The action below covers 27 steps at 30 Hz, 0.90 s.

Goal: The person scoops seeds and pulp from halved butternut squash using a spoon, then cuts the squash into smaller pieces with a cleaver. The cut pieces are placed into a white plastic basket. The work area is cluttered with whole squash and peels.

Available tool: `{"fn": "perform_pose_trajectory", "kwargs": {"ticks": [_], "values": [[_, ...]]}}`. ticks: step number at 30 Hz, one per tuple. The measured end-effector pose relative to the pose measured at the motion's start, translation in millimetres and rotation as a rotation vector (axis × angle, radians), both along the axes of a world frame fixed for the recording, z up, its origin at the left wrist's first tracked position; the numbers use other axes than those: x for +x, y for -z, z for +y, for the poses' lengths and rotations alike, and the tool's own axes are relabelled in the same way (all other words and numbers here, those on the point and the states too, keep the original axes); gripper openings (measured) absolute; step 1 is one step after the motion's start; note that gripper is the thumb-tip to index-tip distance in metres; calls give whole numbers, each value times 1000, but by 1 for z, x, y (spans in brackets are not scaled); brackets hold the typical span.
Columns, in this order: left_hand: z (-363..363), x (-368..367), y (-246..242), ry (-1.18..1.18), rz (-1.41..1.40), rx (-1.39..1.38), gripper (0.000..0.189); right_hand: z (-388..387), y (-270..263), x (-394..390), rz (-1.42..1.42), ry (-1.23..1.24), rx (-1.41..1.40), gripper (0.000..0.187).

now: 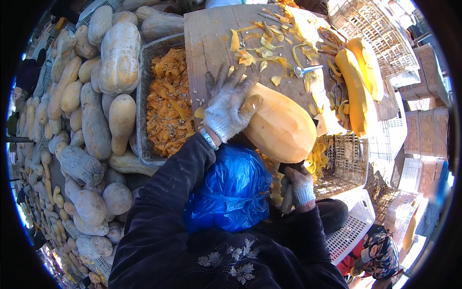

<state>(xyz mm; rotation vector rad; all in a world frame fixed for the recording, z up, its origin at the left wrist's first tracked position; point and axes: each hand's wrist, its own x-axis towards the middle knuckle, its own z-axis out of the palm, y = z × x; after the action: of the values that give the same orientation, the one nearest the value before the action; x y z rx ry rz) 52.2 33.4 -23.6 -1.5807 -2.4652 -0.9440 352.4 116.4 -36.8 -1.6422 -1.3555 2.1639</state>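
Observation:
A peeled pale-orange squash [281, 124] lies at the near edge of a wooden board [205, 43]. My left hand [231, 99], in a soiled white knit glove, rests with spread fingers on the squash's far left end. Below its near end is my gloved right hand [297, 184], closed around the handle of a tool with a dark, flat head [291, 167]; its exact kind is unclear. Peel strips [267, 54] and a metal peeler or scraper [306, 70] lie on the board. Two peeled yellow squashes [355, 92] are at its right.
A grey tub [143, 108] of orange pulp and seeds stands left of the board. Unpeeled squashes [121, 57] are heaped beyond it. Peelings fill part of a plastic crate [348, 159] below the board. More crates [426, 132] stand right; another person [379, 253] is at lower right.

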Motion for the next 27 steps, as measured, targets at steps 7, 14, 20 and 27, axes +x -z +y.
{"fn": "perform_pose_trajectory", "kwargs": {"ticks": [7, 14, 20, 27], "values": [[96, -60, -23, -140, -419, -414, 80, -32, 16, 11, -132, -279, 135, 32], [125, -30, -62, 160, 4, -762, 69, -44, -12, -8, -90, -668, 213, 43], [83, -23, -68, 235, 17, -814, 61, -30, -40, 35, -89, -670, 379, 47], [53, -4, -56, 249, 69, -638, 57, 4, -15, 44, -62, -237, 609, 34]]}}
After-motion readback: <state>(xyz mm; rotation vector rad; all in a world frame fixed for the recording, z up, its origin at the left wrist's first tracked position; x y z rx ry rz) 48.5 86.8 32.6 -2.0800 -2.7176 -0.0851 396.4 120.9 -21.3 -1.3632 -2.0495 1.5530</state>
